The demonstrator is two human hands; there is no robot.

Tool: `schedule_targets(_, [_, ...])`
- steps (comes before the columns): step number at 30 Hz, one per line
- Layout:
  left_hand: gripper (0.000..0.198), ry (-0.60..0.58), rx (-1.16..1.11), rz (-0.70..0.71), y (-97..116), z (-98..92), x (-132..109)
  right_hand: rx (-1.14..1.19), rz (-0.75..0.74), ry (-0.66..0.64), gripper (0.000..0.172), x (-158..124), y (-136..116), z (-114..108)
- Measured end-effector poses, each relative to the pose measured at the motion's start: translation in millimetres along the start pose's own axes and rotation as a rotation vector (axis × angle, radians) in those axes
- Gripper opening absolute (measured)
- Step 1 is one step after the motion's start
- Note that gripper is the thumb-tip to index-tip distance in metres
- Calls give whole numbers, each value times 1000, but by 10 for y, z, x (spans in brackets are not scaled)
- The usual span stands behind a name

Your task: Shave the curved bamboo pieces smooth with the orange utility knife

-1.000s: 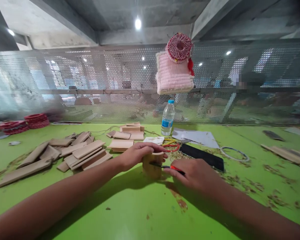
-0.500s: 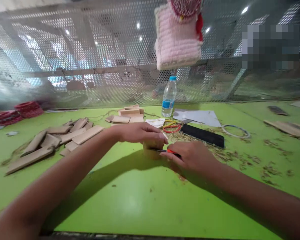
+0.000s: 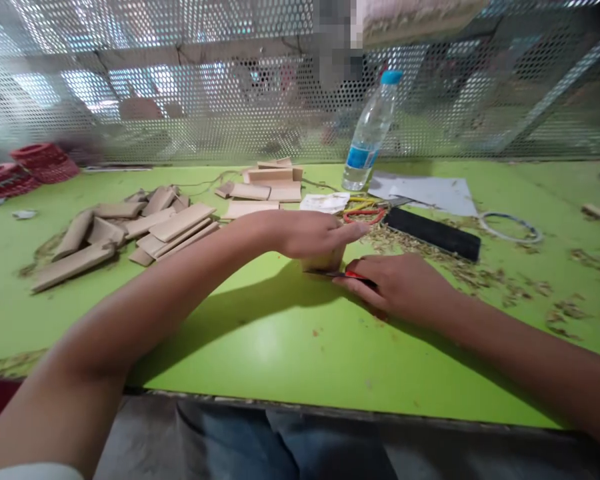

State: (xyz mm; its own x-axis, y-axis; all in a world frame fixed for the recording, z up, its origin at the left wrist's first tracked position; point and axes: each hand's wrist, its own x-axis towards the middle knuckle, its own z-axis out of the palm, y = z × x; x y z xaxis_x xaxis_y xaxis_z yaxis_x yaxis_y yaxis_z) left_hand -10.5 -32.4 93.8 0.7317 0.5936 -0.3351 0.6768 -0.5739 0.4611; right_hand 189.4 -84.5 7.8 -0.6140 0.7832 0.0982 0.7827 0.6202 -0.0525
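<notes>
My left hand (image 3: 313, 233) is closed over the top of a small pale wooden piece (image 3: 325, 261) that stands on the green table, its fingers pointing right. In my right hand (image 3: 405, 283) is a knife (image 3: 360, 277) with a red and black handle, gripped low and close to the tabletop. Its thin blade points left and lies along the near lower side of the wooden piece. Whether the blade has cut into the wood, I cannot tell. My left hand hides most of the piece's upper part.
Cut wooden pieces (image 3: 180, 223) lie in a pile on the left, with more (image 3: 273, 183) behind. A water bottle (image 3: 370, 133), red-handled scissors (image 3: 365, 215), a black phone-like slab (image 3: 433, 232), a white ring (image 3: 510, 227) and wood shavings (image 3: 500, 280) surround the right hand.
The view has tipped downward, so the table's front edge and my legs now show. My left fingers have straightened over the wooden piece. The knife stays in my right hand at the piece's base.
</notes>
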Motion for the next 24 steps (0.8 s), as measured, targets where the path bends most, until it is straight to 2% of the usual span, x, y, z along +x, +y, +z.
schedule_targets(5, [69, 92, -77, 27, -81, 39, 11, 31, 48, 29, 51, -23, -22, -63])
schedule_targets(11, [65, 61, -89, 76, -114, 36, 31, -16, 71, -9, 50, 14, -54, -80])
schedule_targets(17, [70, 47, -84, 59, -86, 19, -2, -27, -17, 46, 46, 37, -48, -84])
schedule_targets(24, [67, 61, -99, 46, -119, 16, -27, -236, -131, 136, 38, 62, 19, -164])
